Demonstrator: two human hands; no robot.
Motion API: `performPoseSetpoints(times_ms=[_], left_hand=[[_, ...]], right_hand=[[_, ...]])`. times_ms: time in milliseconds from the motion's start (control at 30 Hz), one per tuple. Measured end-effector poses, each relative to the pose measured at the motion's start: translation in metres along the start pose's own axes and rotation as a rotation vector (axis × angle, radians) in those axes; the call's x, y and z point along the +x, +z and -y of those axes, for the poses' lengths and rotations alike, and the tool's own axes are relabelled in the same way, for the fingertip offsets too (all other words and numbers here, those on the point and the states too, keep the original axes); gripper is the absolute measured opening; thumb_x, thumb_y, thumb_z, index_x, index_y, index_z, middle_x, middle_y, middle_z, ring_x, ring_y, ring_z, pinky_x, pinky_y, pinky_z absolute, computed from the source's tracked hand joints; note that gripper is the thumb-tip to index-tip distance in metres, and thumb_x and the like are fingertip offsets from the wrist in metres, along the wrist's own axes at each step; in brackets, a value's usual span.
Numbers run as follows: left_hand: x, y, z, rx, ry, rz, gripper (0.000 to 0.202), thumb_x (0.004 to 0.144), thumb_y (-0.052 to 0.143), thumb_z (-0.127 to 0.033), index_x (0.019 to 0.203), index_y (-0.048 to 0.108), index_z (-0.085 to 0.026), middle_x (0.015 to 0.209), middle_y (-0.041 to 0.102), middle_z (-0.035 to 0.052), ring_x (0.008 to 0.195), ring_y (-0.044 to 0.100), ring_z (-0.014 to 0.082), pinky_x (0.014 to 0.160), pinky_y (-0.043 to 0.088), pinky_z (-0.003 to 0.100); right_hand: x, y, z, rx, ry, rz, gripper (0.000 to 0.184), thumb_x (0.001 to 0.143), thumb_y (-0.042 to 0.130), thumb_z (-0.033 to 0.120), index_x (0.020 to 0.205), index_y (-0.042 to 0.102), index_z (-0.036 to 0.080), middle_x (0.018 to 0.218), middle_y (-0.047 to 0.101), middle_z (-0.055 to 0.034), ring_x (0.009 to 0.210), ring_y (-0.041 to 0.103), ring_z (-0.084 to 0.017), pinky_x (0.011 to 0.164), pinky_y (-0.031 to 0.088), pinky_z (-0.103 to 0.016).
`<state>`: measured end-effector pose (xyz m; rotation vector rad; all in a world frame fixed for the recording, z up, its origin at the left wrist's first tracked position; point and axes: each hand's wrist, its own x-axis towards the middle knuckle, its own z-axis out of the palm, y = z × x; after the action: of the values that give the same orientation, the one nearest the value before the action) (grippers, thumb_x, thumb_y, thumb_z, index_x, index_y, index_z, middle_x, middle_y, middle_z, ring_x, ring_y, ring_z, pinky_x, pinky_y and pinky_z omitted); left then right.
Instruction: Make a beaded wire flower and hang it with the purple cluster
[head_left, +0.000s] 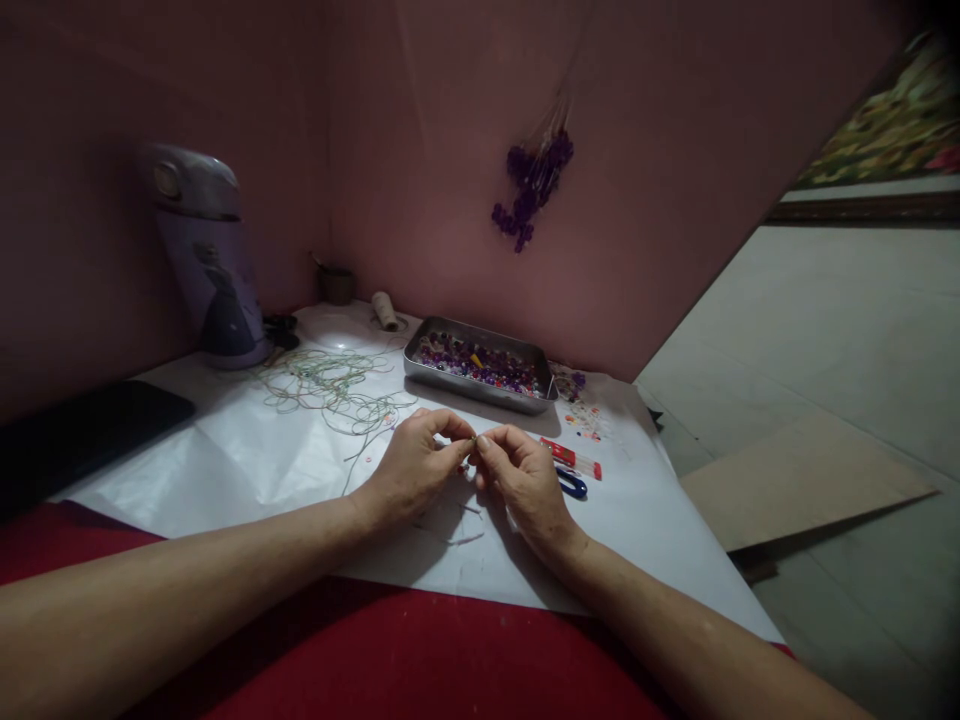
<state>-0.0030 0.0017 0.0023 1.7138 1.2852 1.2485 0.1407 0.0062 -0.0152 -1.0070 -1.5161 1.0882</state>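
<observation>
My left hand [416, 465] and my right hand [525, 482] meet fingertip to fingertip over a white paper sheet [247, 460]. Between the pinched fingers sits a tiny bead [474, 440], too small to describe further; which hand carries it I cannot tell. A thin thread [450, 535] trails on the paper just below my hands. Behind them stands a metal tray [480, 368] filled with purple and mixed beads. Blue-handled scissors [572, 485] and a red-and-white tool [570, 457] lie just right of my right hand.
A tangle of pale thread [330, 390] lies at the back left, near a purple jug [210, 270] and a thread spool [385, 310]. Purple bead strands [532, 185] hang on the pink wall. A dark flat object [75, 430] lies left. Cardboard [802, 480] rests on the floor right.
</observation>
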Motion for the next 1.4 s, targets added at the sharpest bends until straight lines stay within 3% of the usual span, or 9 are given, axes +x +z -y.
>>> performPoseSetpoints(times_ms=[267, 400, 567, 833, 1033, 1233, 1400], left_hand=[[0.001, 0.002, -0.002, -0.159, -0.088, 0.011, 0.005, 0.073, 0.058, -0.016, 0.070, 0.062, -0.014, 0.061, 0.059, -0.0022, 0.051, 0.051, 0.0091, 0.048, 0.039, 0.021], [0.000, 0.003, 0.000, -0.168, -0.080, 0.035, 0.007, 0.074, 0.057, -0.019, 0.070, 0.061, -0.015, 0.061, 0.059, -0.0016, 0.053, 0.053, 0.0104, 0.050, 0.041, 0.022], [0.000, 0.003, 0.005, -0.121, -0.065, 0.054, 0.010, 0.073, 0.059, -0.023, 0.066, 0.060, -0.015, 0.062, 0.060, 0.0013, 0.057, 0.053, 0.0126, 0.051, 0.042, 0.023], [0.002, 0.005, 0.009, -0.153, -0.039, 0.086, 0.012, 0.072, 0.060, -0.026, 0.065, 0.060, -0.015, 0.061, 0.059, 0.0007, 0.056, 0.051, 0.0116, 0.051, 0.040, 0.023], [0.003, 0.002, 0.003, -0.293, -0.134, 0.086, 0.015, 0.070, 0.063, -0.029, 0.066, 0.059, -0.015, 0.059, 0.057, -0.0009, 0.054, 0.051, 0.0108, 0.052, 0.040, 0.024], [0.005, 0.000, 0.005, -0.379, -0.163, 0.032, 0.016, 0.068, 0.064, -0.030, 0.073, 0.060, -0.015, 0.062, 0.056, -0.0014, 0.053, 0.050, 0.0111, 0.051, 0.040, 0.025], [0.004, 0.002, 0.009, -0.385, -0.129, 0.063, 0.017, 0.070, 0.062, -0.031, 0.072, 0.058, -0.015, 0.061, 0.055, -0.0016, 0.053, 0.049, 0.0112, 0.051, 0.039, 0.025]], right_hand=[[0.000, -0.001, -0.006, -0.024, -0.028, -0.048, 0.019, 0.087, 0.053, 0.034, 0.075, 0.055, 0.018, 0.055, 0.054, 0.0046, 0.044, 0.045, -0.008, 0.043, 0.035, -0.021], [0.000, -0.001, -0.006, -0.095, -0.135, -0.113, 0.010, 0.084, 0.059, 0.029, 0.085, 0.056, 0.020, 0.070, 0.057, 0.0023, 0.060, 0.052, -0.011, 0.052, 0.040, -0.023], [-0.003, -0.001, -0.001, -0.242, -0.223, -0.082, 0.010, 0.082, 0.060, 0.028, 0.087, 0.059, 0.019, 0.080, 0.058, -0.0013, 0.074, 0.055, -0.016, 0.055, 0.039, -0.025], [0.001, -0.002, -0.004, -0.160, -0.166, -0.095, 0.016, 0.087, 0.053, 0.032, 0.079, 0.056, 0.018, 0.072, 0.055, 0.0003, 0.067, 0.051, -0.014, 0.060, 0.040, -0.027], [0.003, -0.001, -0.005, -0.012, -0.004, -0.063, 0.018, 0.086, 0.052, 0.036, 0.083, 0.057, 0.018, 0.057, 0.050, 0.0046, 0.047, 0.043, -0.010, 0.047, 0.034, -0.024], [0.002, 0.000, -0.001, -0.104, -0.034, 0.039, 0.015, 0.077, 0.059, 0.029, 0.081, 0.065, 0.016, 0.066, 0.058, -0.0001, 0.057, 0.048, -0.012, 0.051, 0.036, -0.025], [0.004, -0.001, -0.006, -0.103, -0.071, 0.054, 0.016, 0.077, 0.063, 0.033, 0.076, 0.064, 0.017, 0.071, 0.060, -0.0015, 0.063, 0.050, -0.013, 0.056, 0.039, -0.025]])
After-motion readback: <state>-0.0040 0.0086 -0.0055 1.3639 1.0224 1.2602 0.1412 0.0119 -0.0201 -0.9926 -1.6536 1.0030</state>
